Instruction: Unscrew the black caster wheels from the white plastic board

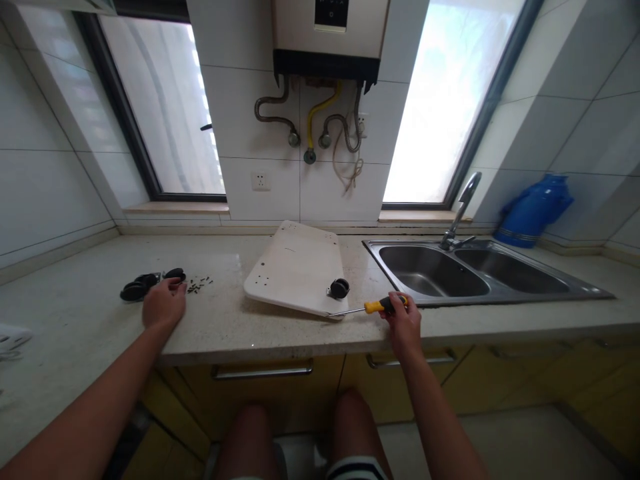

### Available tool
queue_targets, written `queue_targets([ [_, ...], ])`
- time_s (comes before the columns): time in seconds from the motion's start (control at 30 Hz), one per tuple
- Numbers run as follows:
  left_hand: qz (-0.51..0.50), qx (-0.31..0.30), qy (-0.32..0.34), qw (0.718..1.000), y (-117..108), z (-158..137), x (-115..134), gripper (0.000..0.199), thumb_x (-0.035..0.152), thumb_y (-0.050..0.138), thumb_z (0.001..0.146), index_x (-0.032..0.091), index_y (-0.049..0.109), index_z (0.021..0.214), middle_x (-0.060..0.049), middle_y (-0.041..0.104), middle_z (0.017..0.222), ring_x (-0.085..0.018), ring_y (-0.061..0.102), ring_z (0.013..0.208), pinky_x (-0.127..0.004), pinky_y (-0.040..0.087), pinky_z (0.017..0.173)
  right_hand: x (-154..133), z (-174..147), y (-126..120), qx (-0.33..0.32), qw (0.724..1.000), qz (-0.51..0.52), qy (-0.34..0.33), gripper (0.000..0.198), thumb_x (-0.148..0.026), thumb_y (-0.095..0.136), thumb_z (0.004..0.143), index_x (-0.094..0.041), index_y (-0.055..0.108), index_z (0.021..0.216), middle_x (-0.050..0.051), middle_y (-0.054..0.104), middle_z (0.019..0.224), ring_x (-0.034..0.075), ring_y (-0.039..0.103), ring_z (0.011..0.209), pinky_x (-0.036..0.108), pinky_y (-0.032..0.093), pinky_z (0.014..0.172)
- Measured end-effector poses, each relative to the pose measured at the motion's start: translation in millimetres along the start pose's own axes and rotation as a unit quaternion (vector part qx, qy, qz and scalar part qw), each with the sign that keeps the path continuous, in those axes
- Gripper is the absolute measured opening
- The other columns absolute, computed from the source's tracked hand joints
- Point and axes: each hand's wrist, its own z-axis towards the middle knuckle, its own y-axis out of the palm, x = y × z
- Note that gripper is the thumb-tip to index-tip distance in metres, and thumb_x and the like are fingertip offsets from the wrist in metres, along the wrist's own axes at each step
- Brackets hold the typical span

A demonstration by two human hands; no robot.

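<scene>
Left hand [165, 305]: bare — forearm [107, 397] too
Right hand [404, 327]: bare, forearm likewise
Knees [253, 423]: bare
Hem [357, 462] at right thigh: white cloth — dark stripe along it

A pale tiled wall [240, 113] between two bright windows, one at left [160, 107], one at right [445, 100]
A boxy heater [295, 33] hangs on the wall above bent metal hoses [267, 119] and a yellow pipe [309, 123]; below run a light countertop [220, 323] with a double steel sink [593, 291] at right, yellowish cabinets [520, 387] with bar handles [263, 372], and a dim, pale floor [485, 443]
</scene>
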Motion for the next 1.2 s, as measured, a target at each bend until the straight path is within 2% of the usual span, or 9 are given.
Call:
queue_targets([
  [0.17, -0.027, 0.082, -0.011, 0.996, 20, 12, 68, 0.039, 0.035, 0.04, 0.112, 0.016, 0.057, 0.142, -0.014, 0.07, 0.13, -0.035, 0.066, 0.121, -0.051, 0.057, 0.103, 3, 0, -1, -0.001, 1.0, 0.009, -0.02, 0.026, -0.037, 0.074, 0.106, -0.014, 0.068, 0.115, 0.0, 0.066, 0.095, 0.008, 0.061, 0.073, 0.022, 0.057, 0.065],
  [0.27, -0.1, -0.004, 0.108, 0.989, 37, 21, 142, 0.034, 0.04, 0.05, 0.111, 0.023, 0.067, 0.134, -0.008, 0.075, 0.133, -0.023, 0.072, 0.111, -0.034, 0.061, 0.092, 6, 0, -2, 0.002, 1.0, 0.0, -0.031, 0.027, -0.038, 0.075, 0.105, -0.014, 0.068, 0.114, -0.001, 0.065, 0.092, 0.008, 0.06, 0.072, 0.021, 0.055, 0.064],
  [0.4, -0.196, -0.254, 0.381, 0.867, 59, 31, 240, 0.033, 0.034, 0.051, 0.115, 0.023, 0.071, 0.139, -0.009, 0.077, 0.141, -0.024, 0.07, 0.132, -0.042, 0.051, 0.119, 9, -1, -4, 0.006, 0.999, -0.015, -0.051, 0.028, -0.04, 0.076, 0.104, -0.014, 0.067, 0.111, -0.001, 0.063, 0.09, 0.008, 0.059, 0.072, 0.02, 0.052, 0.061],
  [0.6, -0.138, -0.44, 0.508, 0.728, 93, 59, 303, 0.022, 0.017, 0.067, 0.103, 0.025, 0.082, 0.116, -0.003, 0.083, 0.123, -0.02, 0.076, 0.114, -0.031, 0.054, 0.104, 7, -5, -8, -0.009, 0.996, -0.047, -0.069, 0.053, -0.061, 0.085, 0.089, -0.017, 0.066, 0.111, 0.0, 0.067, 0.083, 0.011, 0.059, 0.069, 0.021, 0.047, 0.057],
  [0.7, -0.135, -0.429, 0.504, 0.737, 102, 66, 302, 0.018, 0.027, 0.064, 0.108, 0.024, 0.082, 0.109, -0.005, 0.082, 0.116, -0.022, 0.075, 0.105, -0.033, 0.054, 0.095, 5, -7, -8, -0.007, 0.995, -0.06, -0.078, 0.06, -0.067, 0.088, 0.082, -0.019, 0.066, 0.111, 0.002, 0.07, 0.081, 0.014, 0.062, 0.069, 0.024, 0.049, 0.057],
  [0.8, -0.092, -0.367, 0.483, 0.79, 106, 65, 295, 0.036, 0.043, 0.051, 0.116, 0.021, 0.079, 0.109, -0.009, 0.078, 0.113, -0.025, 0.073, 0.102, -0.037, 0.053, 0.091, 1, -6, -3, 0.011, 0.992, -0.069, -0.104, 0.05, -0.061, 0.086, 0.086, -0.021, 0.065, 0.107, 0.001, 0.07, 0.078, 0.015, 0.063, 0.066, 0.023, 0.049, 0.054],
  [0.97, 0.004, -0.306, 0.465, 0.831, 111, 60, 286, 0.036, 0.043, 0.048, 0.118, 0.021, 0.075, 0.108, -0.009, 0.077, 0.108, -0.027, 0.073, 0.097, -0.038, 0.05, 0.083, -28, 5, 31, -0.023, 0.967, -0.061, -0.247, 0.032, -0.047, 0.082, 0.095, -0.024, 0.06, 0.096, -0.004, 0.064, 0.071, 0.012, 0.062, 0.06, 0.023, 0.05, 0.058],
  [1.1, 0.026, -0.325, 0.44, 0.837, 109, 59, 288, 0.037, 0.045, 0.047, 0.118, 0.021, 0.075, 0.11, -0.008, 0.078, 0.107, -0.029, 0.075, 0.095, -0.038, 0.049, 0.075, -80, 24, 83, -0.109, 0.912, -0.061, -0.39, 0.025, -0.037, 0.085, 0.089, -0.025, 0.064, 0.092, -0.004, 0.064, 0.071, 0.014, 0.063, 0.058, 0.029, 0.046, 0.056],
  [1.2, 0.013, -0.344, 0.4, 0.849, 107, 59, 291, 0.034, 0.043, 0.051, 0.117, 0.022, 0.077, 0.109, -0.008, 0.079, 0.103, -0.028, 0.075, 0.09, -0.037, 0.049, 0.073, -120, 38, 123, -0.217, 0.807, -0.121, -0.536, 0.013, -0.03, 0.078, 0.089, -0.026, 0.067, 0.085, -0.002, 0.061, 0.071, 0.014, 0.053, 0.055, 0.033, 0.038, 0.051],
])
